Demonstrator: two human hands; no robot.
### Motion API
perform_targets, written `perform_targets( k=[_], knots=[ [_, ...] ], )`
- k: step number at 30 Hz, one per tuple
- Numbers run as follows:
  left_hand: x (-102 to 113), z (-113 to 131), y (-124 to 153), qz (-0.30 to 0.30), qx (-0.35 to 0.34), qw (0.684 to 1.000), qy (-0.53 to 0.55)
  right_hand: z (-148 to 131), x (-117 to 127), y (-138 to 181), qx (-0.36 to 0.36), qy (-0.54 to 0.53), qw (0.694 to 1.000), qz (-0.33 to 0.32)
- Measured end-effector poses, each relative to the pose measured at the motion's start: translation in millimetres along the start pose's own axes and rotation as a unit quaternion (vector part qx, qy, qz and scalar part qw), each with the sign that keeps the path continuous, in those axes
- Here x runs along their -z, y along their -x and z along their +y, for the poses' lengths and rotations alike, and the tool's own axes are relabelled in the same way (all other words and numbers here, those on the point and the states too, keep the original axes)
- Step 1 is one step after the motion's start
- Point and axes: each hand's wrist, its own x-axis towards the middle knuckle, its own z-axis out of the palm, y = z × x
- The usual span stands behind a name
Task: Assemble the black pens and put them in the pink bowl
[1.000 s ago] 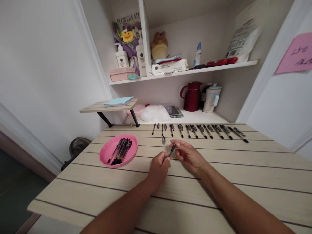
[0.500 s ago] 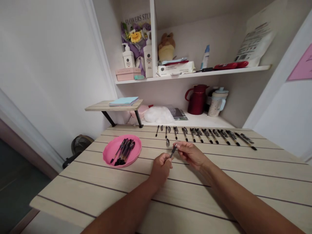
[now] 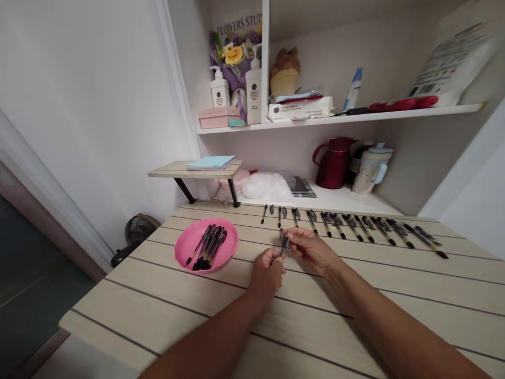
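My left hand [image 3: 268, 267] and my right hand [image 3: 311, 249] meet over the middle of the wooden table [image 3: 355, 295], both pinched on one black pen [image 3: 283, 247]. The left fist holds its lower end, the right fingertips its upper end. A loose pen cap lies just beyond the pen's tip, mostly hidden by it. A pink plate [image 3: 185, 245] to the left holds several black pens [image 3: 209, 247]. Along the table's far edge runs a row of pens and caps [image 3: 355, 227], laid side by side.
A small raised wooden stand [image 3: 193, 171] with a light blue notebook sits at the back left. Behind the table a low shelf carries a red jug [image 3: 333, 162], a cup and a white bag. An upper shelf holds bottles, boxes and a plush toy.
The view has swung left, so everything sits further right in the picture. My hands stay together on the pen, and the right fingertips have slid closer to its tip.
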Motion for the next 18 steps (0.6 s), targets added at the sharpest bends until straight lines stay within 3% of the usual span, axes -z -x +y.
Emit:
perform_targets(
  k=[6, 9, 12, 16, 18],
  knots=[
    [2.4, -2.1, -1.9, 0.013, -0.011, 1.000, -0.004, 0.0, -1.5, -11.2, 0.018, 0.046, 0.999, 0.010],
    [2.5, -4.1, -4.2, 0.025, -0.019, 0.999, 0.003, -5.8, 1.8, -25.0, 0.033, 0.156, 0.982, 0.107],
    [2.5, -5.7, -6.3, 0.043, -0.029, 0.999, 0.010, -5.0, -0.3, -41.1, 0.039, 0.339, 0.916, 0.212],
    [5.1, -8.2, -8.2, 0.053, -0.048, 0.997, 0.011, 7.7, -13.5, -53.9, 0.029, 0.572, 0.786, 0.233],
    [6.9, -9.3, -8.7, 0.054, -0.051, 0.997, 0.006, 13.7, -17.2, -55.4, 0.021, 0.573, 0.786, 0.230]
  ],
)
